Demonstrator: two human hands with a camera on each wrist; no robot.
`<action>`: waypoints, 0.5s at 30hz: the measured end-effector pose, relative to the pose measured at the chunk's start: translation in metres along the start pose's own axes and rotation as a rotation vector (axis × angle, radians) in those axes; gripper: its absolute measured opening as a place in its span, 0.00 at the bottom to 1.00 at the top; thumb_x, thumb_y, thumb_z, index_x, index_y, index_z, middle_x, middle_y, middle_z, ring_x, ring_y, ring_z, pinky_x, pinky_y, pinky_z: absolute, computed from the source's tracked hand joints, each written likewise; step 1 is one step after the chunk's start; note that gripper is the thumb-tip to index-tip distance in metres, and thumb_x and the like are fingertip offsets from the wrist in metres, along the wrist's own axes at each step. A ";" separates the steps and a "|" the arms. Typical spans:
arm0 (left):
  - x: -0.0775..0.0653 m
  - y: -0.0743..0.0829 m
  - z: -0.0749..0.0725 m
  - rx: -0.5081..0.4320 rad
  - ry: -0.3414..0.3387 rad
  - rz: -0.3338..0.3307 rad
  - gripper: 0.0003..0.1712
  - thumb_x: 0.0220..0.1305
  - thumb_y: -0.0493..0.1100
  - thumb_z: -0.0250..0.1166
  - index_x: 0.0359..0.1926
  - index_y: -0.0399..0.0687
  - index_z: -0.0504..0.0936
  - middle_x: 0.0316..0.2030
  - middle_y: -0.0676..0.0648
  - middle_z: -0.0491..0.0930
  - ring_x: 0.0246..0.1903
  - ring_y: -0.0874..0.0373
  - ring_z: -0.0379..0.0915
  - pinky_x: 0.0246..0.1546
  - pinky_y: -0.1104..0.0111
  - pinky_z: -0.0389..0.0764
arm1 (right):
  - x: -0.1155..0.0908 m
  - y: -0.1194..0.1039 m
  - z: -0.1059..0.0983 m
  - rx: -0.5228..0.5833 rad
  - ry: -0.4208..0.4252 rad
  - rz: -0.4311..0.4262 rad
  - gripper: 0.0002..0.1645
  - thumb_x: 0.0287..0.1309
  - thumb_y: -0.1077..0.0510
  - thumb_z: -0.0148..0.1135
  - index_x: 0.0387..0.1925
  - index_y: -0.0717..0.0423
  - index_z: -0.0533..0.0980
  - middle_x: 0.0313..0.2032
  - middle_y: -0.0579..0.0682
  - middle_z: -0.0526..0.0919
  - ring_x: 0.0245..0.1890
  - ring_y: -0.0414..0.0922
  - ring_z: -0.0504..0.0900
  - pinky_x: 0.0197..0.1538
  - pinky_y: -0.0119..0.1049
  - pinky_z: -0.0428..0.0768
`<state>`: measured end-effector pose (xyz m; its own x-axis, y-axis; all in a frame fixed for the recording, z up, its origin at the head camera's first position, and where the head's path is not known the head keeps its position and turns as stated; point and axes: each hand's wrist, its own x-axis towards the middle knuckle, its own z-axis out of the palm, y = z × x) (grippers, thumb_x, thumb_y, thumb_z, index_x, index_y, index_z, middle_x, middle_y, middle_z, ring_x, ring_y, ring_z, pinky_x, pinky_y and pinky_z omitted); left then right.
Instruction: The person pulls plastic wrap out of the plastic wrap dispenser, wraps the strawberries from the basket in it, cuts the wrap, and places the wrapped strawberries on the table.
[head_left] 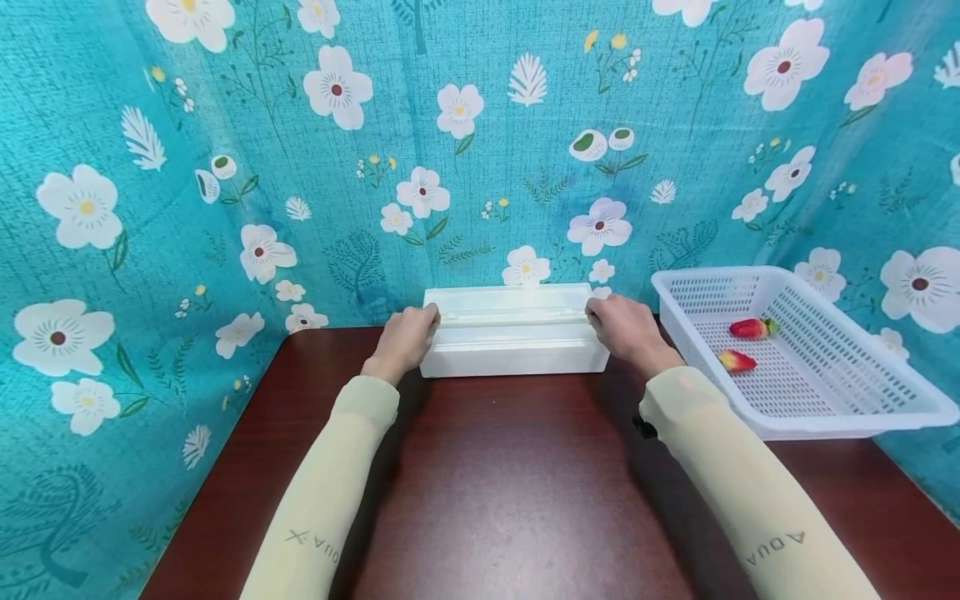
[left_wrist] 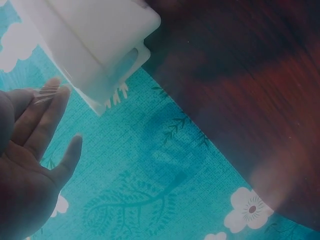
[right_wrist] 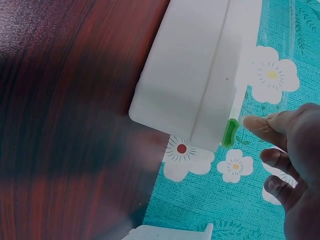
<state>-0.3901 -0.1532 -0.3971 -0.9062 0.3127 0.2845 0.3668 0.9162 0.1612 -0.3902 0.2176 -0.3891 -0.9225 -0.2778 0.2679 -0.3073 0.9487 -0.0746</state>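
From far off I see the white box (head_left: pixel 517 360) on the brown table (head_left: pixel 487 483). At its left end, the left hand (head_left: pixel 405 338) pinches clear film (left_wrist: pixel 46 94). At its right end, by a green bit (right_wrist: pixel 230 132), the right hand (head_left: pixel 630 330) pinches film too. Right of the box, a basket (head_left: pixel 847 426) holds two strawberries (head_left: pixel 748 329).

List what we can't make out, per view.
- Head: palm sides of the left hand and right hand, hidden by their backs.
- Head: black object, partly covered by the right sleeve.
- Left wrist: outline of the clear film, blurred and see-through.
- Right wrist: most of the white basket, cut by the bottom edge.
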 end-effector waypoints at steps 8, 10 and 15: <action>-0.003 0.001 -0.005 -0.014 -0.007 -0.002 0.06 0.80 0.39 0.56 0.47 0.43 0.80 0.37 0.41 0.86 0.37 0.47 0.83 0.43 0.55 0.85 | -0.005 0.002 -0.005 0.025 0.018 -0.029 0.09 0.74 0.62 0.55 0.38 0.56 0.81 0.32 0.55 0.84 0.33 0.52 0.79 0.37 0.50 0.79; -0.004 0.001 -0.007 -0.030 -0.012 -0.005 0.07 0.81 0.40 0.56 0.47 0.43 0.79 0.37 0.41 0.86 0.37 0.47 0.83 0.43 0.56 0.85 | -0.006 0.002 -0.006 0.030 0.018 -0.030 0.09 0.74 0.62 0.55 0.38 0.56 0.81 0.33 0.54 0.85 0.33 0.52 0.80 0.36 0.49 0.79; -0.006 0.003 -0.010 -0.065 -0.019 -0.003 0.08 0.81 0.40 0.55 0.47 0.42 0.79 0.38 0.41 0.85 0.37 0.49 0.82 0.43 0.57 0.84 | -0.006 0.003 -0.008 0.070 0.027 -0.028 0.08 0.73 0.63 0.56 0.40 0.57 0.82 0.34 0.55 0.86 0.32 0.53 0.80 0.39 0.51 0.80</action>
<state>-0.3810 -0.1549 -0.3888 -0.9110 0.3149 0.2664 0.3762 0.8992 0.2235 -0.3842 0.2235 -0.3834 -0.9068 -0.2993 0.2969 -0.3498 0.9273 -0.1333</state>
